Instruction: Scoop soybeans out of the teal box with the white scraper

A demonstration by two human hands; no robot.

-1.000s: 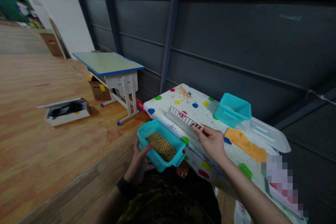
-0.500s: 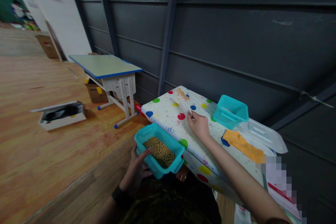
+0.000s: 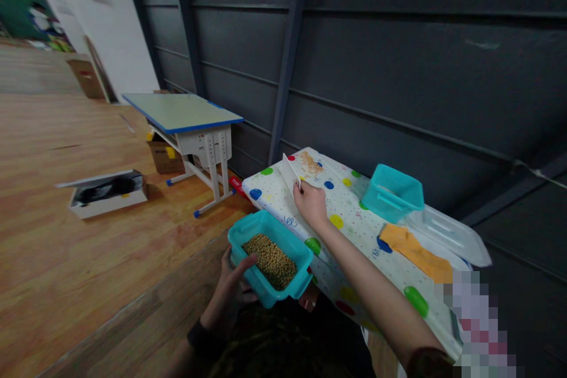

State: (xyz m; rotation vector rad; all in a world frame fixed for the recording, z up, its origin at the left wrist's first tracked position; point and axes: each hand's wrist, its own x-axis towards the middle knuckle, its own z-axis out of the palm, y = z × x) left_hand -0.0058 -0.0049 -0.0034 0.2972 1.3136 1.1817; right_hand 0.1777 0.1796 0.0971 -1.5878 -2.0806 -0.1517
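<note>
My left hand (image 3: pixel 233 280) is closed on the near left side of a teal plastic container (image 3: pixel 303 253), its thumb over the rim. Round tan beans (image 3: pixel 271 260) cover the container's bottom. It is held just off the front edge of a table with a dotted white cloth (image 3: pixel 283 195). Over that cloth, my right hand (image 3: pixel 311 205) grips a thin white flat scraper (image 3: pixel 289 173), tilted up on its edge. Fine tan crumbs (image 3: pixel 310 163) lie scattered behind the scraper at the table's far corner. Whether the scraper touches the cloth I cannot tell.
A second teal container (image 3: pixel 393 194) stands on the table's right, beside a clear lid (image 3: pixel 458 237) and an orange cloth (image 3: pixel 414 251). Dark panelled wall (image 3: pixel 398 71) rises behind. Leftward are a desk (image 3: pixel 186 111) and an open white box (image 3: pixel 108 196) on the floor.
My right hand has moved left with the scraper, which now stands more upright, left of the crumbs. My left hand and the container stay nearly in place. The view has shifted slightly.
</note>
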